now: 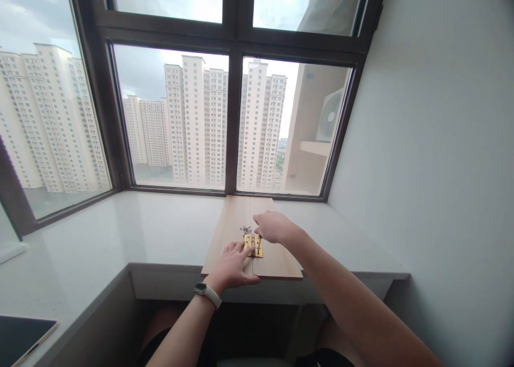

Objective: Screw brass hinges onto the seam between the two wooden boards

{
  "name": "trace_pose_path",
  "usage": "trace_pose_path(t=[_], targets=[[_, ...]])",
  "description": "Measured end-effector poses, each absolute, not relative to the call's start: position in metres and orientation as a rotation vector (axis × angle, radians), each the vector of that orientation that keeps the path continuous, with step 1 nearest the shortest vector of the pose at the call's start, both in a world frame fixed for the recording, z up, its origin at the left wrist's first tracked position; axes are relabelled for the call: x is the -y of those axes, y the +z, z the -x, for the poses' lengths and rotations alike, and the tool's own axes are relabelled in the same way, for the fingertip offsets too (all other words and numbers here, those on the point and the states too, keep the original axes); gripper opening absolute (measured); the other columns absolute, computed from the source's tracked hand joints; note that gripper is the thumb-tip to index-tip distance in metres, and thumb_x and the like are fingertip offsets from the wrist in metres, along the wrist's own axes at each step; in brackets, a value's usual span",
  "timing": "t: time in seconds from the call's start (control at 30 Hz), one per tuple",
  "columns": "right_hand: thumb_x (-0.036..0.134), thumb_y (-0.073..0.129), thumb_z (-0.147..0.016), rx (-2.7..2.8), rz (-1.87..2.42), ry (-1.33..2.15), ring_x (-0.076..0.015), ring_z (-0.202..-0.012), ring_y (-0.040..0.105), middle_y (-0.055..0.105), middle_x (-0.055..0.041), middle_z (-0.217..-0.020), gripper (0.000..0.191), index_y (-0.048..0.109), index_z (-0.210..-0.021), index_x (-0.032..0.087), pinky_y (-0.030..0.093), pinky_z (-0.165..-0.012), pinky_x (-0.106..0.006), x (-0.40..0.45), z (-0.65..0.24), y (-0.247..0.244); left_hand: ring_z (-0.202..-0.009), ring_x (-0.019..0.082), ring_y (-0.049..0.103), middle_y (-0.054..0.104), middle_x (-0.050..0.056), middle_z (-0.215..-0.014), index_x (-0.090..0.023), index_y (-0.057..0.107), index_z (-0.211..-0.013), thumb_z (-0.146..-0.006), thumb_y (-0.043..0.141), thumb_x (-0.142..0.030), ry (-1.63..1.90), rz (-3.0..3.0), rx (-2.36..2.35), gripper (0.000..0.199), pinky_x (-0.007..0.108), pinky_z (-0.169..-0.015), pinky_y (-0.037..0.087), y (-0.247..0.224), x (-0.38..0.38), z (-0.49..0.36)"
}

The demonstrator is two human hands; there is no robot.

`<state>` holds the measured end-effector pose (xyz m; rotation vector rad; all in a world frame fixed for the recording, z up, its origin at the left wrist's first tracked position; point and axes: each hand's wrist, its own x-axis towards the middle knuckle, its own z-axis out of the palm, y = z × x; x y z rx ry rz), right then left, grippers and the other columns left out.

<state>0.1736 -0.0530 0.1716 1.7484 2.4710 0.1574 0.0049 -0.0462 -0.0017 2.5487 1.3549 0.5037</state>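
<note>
Two light wooden boards (pixel 231 217) lie side by side, with a seam running between them. A brass-coloured hinge (pixel 247 245) lies flat across that seam. My left hand (pixel 233 265) rests on the near part of the left board with its fingers spread, one fingertip pressing on the hinge. Above the hinge's right leaf, my right hand (pixel 275 227) is closed around a screwdriver (pixel 259 244); its handle is hidden in the fist and its thin shaft points down at the leaf. A small pile of dark screws (pixel 246 230) lies just beyond the hinge.
The boards lie on a white windowsill counter (pixel 172 233), reaching its front edge. Brown-framed windows (pixel 235 120) stand behind it, and a white wall (pixel 433 142) rises on the right. A dark flat device (pixel 24 337) sits at the lower left.
</note>
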Motion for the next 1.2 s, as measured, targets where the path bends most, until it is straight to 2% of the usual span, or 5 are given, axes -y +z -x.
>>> trace_pose_path(t=[0.17,0.4,0.8,1.03,1.2], targets=[[0.034,0.061,-0.095,-2.529,-1.676,0.145,-0.0246,-0.097,0.07,0.074,-0.0114,-0.11,0.02,0.068,-0.111,0.024,0.045,-0.073,-0.029,0.0522,-0.176,0.1707,-0.141,0.042,0.036,0.042,0.009,-0.156,-0.038,0.043,-0.152,-0.066,0.069,-0.083,0.505,-2.55,-1.343,0.1,0.058,-0.117,0.03,-0.0014,0.0464,-0.0044],[0.052,0.049,-0.101,-2.472,-1.918,0.18,-0.0294,-0.108,0.068,0.072,-0.019,-0.118,0.044,0.064,-0.124,0.017,0.048,-0.082,-0.034,0.0499,-0.1753,0.1652,-0.14,0.041,0.037,0.042,0.009,-0.156,-0.037,0.044,-0.152,-0.066,0.071,-0.081,0.494,-2.552,-1.351,0.1,0.056,-0.118,0.03,0.001,0.0475,-0.0049],[0.031,0.067,-0.091,-2.552,-1.669,0.171,-0.0239,-0.099,0.07,0.075,-0.0085,-0.108,0.014,0.069,-0.103,0.025,0.045,-0.074,-0.028,0.0492,-0.1742,0.1671,-0.14,0.041,0.037,0.042,0.009,-0.156,-0.038,0.043,-0.152,-0.066,0.071,-0.08,0.505,-2.561,-1.354,0.1,0.056,-0.116,0.032,0.0001,0.0481,-0.0049],[0.054,0.049,-0.101,-2.481,-1.885,0.195,-0.0306,-0.105,0.07,0.073,-0.0187,-0.115,0.047,0.064,-0.125,0.016,0.049,-0.08,-0.035,0.0492,-0.1721,0.1648,-0.14,0.042,0.037,0.043,0.01,-0.155,-0.038,0.043,-0.152,-0.066,0.07,-0.081,0.492,-2.546,-1.347,0.1,0.058,-0.116,0.032,0.0013,0.0477,-0.0046],[0.045,0.049,-0.102,-2.393,-1.887,0.263,-0.03,-0.103,0.071,0.073,-0.0196,-0.114,0.039,0.072,-0.113,0.016,0.05,-0.081,-0.035,0.0505,-0.1709,0.1672,-0.141,0.042,0.037,0.042,0.01,-0.156,-0.038,0.043,-0.153,-0.065,0.07,-0.082,0.499,-2.549,-1.348,0.101,0.057,-0.117,0.032,-0.0002,0.0471,-0.0044]])
